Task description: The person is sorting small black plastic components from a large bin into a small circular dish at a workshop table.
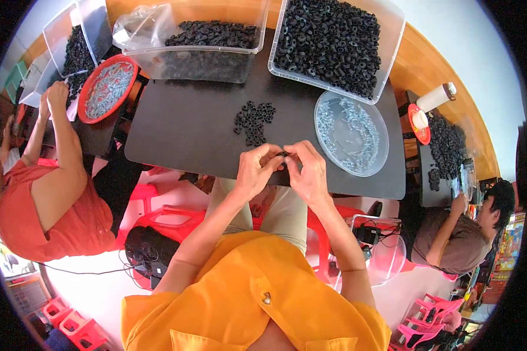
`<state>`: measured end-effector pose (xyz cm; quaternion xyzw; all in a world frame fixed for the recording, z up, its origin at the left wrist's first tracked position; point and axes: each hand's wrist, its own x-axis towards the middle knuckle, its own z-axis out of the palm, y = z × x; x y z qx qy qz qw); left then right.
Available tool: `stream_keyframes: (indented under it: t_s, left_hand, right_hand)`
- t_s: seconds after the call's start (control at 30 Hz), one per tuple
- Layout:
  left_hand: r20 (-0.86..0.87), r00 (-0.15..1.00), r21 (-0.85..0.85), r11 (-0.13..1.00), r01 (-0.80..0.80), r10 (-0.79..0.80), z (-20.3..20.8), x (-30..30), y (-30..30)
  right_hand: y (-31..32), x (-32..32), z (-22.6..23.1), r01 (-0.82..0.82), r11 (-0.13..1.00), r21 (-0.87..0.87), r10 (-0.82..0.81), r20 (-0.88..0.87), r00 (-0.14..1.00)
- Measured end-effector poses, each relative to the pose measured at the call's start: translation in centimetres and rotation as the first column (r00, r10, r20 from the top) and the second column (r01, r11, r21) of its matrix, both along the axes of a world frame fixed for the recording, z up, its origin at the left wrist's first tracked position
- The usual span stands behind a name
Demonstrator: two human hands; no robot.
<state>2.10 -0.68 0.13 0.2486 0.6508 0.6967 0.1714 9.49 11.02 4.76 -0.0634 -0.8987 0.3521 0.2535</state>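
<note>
My left hand [256, 169] and my right hand [306, 174] meet just over the near edge of the dark table [187, 126]. Between their fingertips they pinch a small black part [284, 154], mostly covered by the fingers. Both hands are closed around it. Just beyond them lies a loose pile of small black ring-shaped parts [253, 121]. To the right of my right hand sits a round clear tray [382, 140] with many small, shiny, clear or silvery pieces spread inside it.
A large clear bin [273, 69] of black parts stands at the far right, another clear bin [202, 65] at the far middle. A red basin [83, 111] of silvery pieces is at left. One person [58, 199] works at left, another [459, 234] at right.
</note>
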Motion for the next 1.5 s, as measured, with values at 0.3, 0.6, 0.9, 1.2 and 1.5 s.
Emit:
stream_keyframes:
  t_s: [0.3, 0.6, 0.9, 1.2, 1.5]
  left_hand:
    - [0.212, 0.972, 0.079, 0.993, 0.082, -0.097, 0.9, -0.6, -0.5]
    - [0.301, 0.946, 0.084, 0.992, 0.098, -0.119, 2.1, -0.6, -0.6]
    - [0.211, 0.973, -0.058, 0.993, 0.104, -0.089, 1.9, -0.7, -0.3]
    - [0.084, 0.972, -0.179, 0.956, 0.231, -0.219, 0.6, -1.7, -0.4]
    - [0.136, 0.968, -0.209, 0.949, 0.238, -0.212, 1.7, -1.6, -0.6]
  right_hand:
    - [-0.6, 0.0, -0.1, -0.033, 0.987, -0.157, 0.023, -0.065, 0.998]
    - [-0.8, 0.0, 0.5, 0.064, 0.917, 0.394, -0.065, -0.011, 0.998]
    - [0.5, -0.5, 1.7, -0.100, 0.761, 0.641, -0.068, 0.232, 0.970]
    - [0.9, -0.6, 0.5, -0.087, 0.787, 0.611, -0.056, 0.211, 0.976]
    - [1.3, -0.3, 0.3, -0.112, 0.821, 0.560, -0.006, 0.204, 0.979]
